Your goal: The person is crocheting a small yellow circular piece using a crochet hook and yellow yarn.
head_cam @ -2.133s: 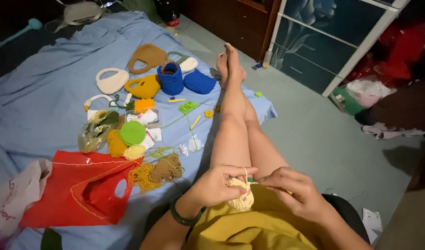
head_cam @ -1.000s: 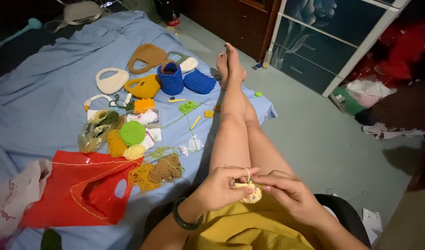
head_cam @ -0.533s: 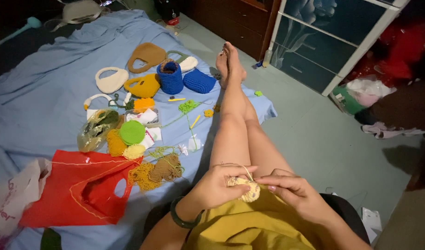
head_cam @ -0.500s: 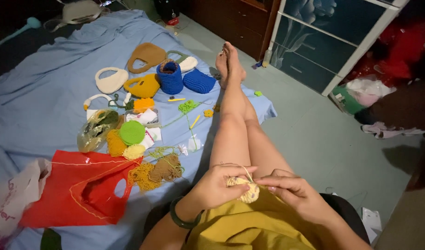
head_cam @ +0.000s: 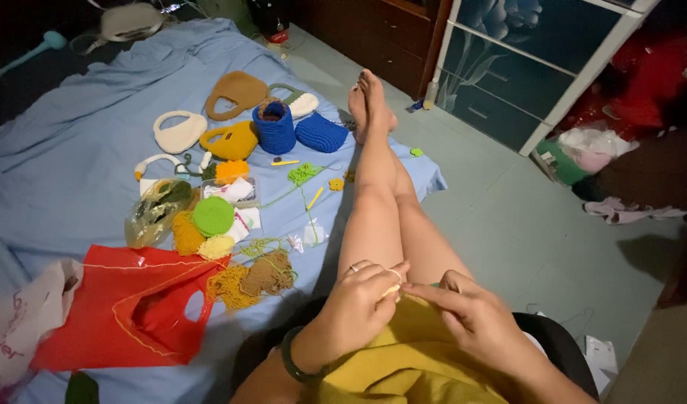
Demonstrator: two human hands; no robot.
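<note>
Your left hand (head_cam: 358, 299) has its grip pinched together on the small pale-yellow crocheted piece (head_cam: 392, 290), held over your lap just above the mustard-yellow garment (head_cam: 411, 359). Only a sliver of the piece shows between thumb and fingers, so I cannot tell its long axis. Your right hand (head_cam: 474, 318) sits just right of it, fingertips closed in toward the same spot, touching or nearly so. Left hand is nearer. Crocheted bags and yarn on the blue bedsheet (head_cam: 74, 150) lie well apart, far left.

Crocheted bags (head_cam: 235, 120) and yarn (head_cam: 209, 224) lie on a sheet (head_cam: 74, 142) left of outstretched legs (head_cam: 381, 202); a cabinet (head_cam: 538, 60) stands behind right.
</note>
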